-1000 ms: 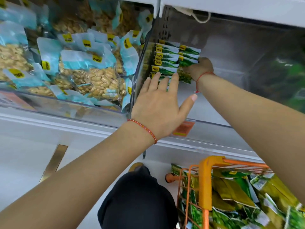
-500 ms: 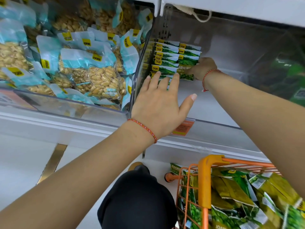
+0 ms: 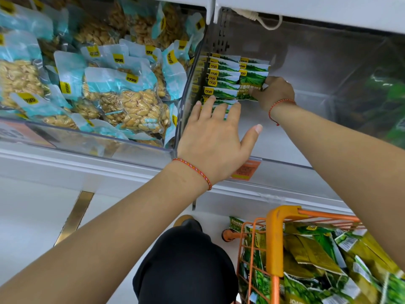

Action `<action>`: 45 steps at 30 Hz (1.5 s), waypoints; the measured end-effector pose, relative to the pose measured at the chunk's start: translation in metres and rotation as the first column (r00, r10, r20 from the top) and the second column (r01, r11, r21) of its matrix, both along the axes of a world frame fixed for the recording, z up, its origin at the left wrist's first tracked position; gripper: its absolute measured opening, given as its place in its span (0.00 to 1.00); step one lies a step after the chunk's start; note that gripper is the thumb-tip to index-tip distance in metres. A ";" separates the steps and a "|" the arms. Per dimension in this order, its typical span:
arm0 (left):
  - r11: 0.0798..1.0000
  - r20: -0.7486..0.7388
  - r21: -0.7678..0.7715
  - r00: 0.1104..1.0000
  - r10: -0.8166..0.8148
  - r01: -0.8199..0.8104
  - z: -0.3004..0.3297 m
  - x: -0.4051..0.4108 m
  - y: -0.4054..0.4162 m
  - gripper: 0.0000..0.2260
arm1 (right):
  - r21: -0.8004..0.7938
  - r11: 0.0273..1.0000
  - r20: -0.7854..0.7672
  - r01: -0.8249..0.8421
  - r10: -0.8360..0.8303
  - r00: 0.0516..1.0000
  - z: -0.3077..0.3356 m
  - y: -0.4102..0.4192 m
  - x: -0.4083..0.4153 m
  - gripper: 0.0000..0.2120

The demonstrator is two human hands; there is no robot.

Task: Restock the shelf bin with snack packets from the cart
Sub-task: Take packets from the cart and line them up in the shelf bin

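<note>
Green snack packets with yellow labels stand in rows against the left wall of a clear shelf bin. My left hand lies flat with straight fingers, the fingertips pressing against the front packets. My right hand reaches into the bin and pinches a green packet at the right end of the stack. Below right, an orange cart holds several more green packets.
The neighbouring bin on the left is full of blue-and-clear bags of nuts. An orange price tag hangs on the bin's front lip. A white shelf edge runs overhead. A dark shape sits below, between my arms.
My right hand has shifted slightly, and the packet it pinches is now turned more face-on at the right of the stack. My left hand has stayed pressed against the front packets.
</note>
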State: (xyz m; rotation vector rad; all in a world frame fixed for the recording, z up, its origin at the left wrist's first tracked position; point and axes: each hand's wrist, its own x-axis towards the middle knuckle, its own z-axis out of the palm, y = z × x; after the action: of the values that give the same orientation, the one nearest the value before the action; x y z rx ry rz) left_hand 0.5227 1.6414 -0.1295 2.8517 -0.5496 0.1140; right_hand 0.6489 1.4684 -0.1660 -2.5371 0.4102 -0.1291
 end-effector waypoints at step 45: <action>0.888 -0.827 -0.199 0.415 -0.379 0.415 -0.191 -0.026 -0.065 0.47 | -0.174 0.926 -0.516 -0.336 0.205 0.832 0.086 -0.128 -0.379 0.14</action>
State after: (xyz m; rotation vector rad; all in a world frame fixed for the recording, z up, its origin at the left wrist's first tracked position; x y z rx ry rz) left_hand 0.4969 1.5761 -0.3202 2.2485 -0.9370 -1.3341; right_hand 0.2695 1.3400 -0.0802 -2.8421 0.2194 0.6267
